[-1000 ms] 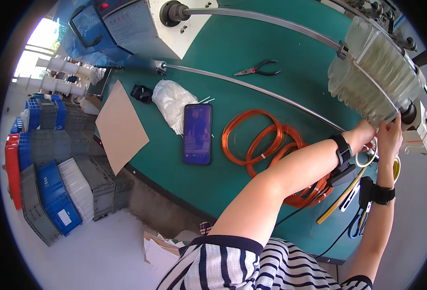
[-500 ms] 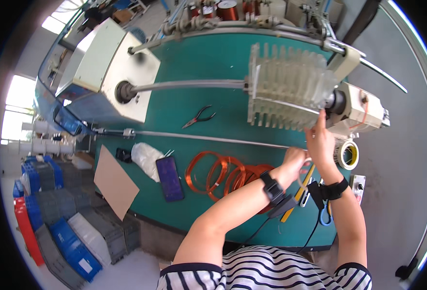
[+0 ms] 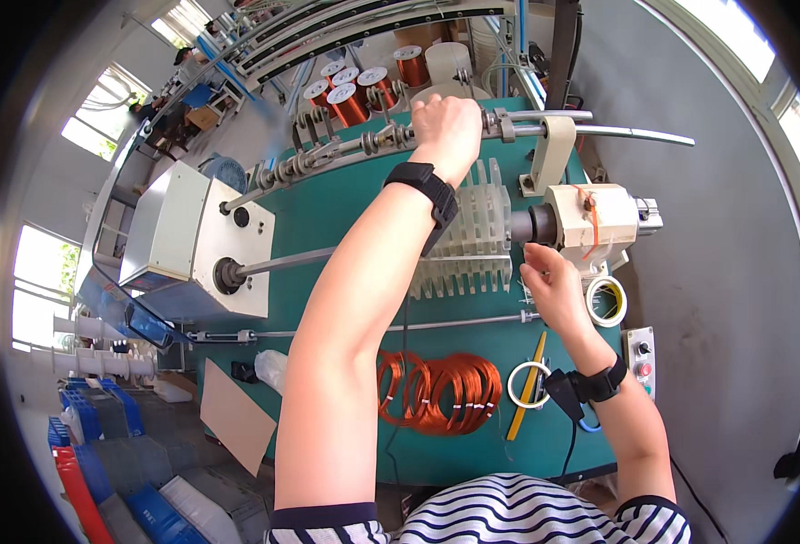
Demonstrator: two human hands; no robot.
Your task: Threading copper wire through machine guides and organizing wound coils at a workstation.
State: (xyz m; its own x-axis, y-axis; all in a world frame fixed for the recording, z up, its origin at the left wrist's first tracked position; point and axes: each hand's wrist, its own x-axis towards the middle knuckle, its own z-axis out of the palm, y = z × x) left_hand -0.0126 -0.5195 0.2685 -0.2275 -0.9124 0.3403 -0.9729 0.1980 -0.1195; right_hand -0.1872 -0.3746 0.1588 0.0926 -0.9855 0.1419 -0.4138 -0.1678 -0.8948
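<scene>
The green worktop (image 3: 345, 218) carries a winding machine with a white drive box (image 3: 196, 245) on the person's left and a white tailstock (image 3: 590, 222) on the right. Between them the clear finned winding former (image 3: 472, 245) sits on a shaft, long axis left to right. The right hand (image 3: 554, 286) is nearer, fingers curled at the former's right end; what they pinch is unclear. The left hand (image 3: 445, 127) closes over the guide rod (image 3: 363, 143) beyond it. Copper wire coils (image 3: 441, 390) lie near the front edge.

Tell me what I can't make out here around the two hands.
Head view:
- left hand: its own back hides the fingers on the upper rod.
- right hand: fingertips lost against the clear slotted former; any wire too thin to see.
- Copper coils: partly behind the left forearm.
</scene>
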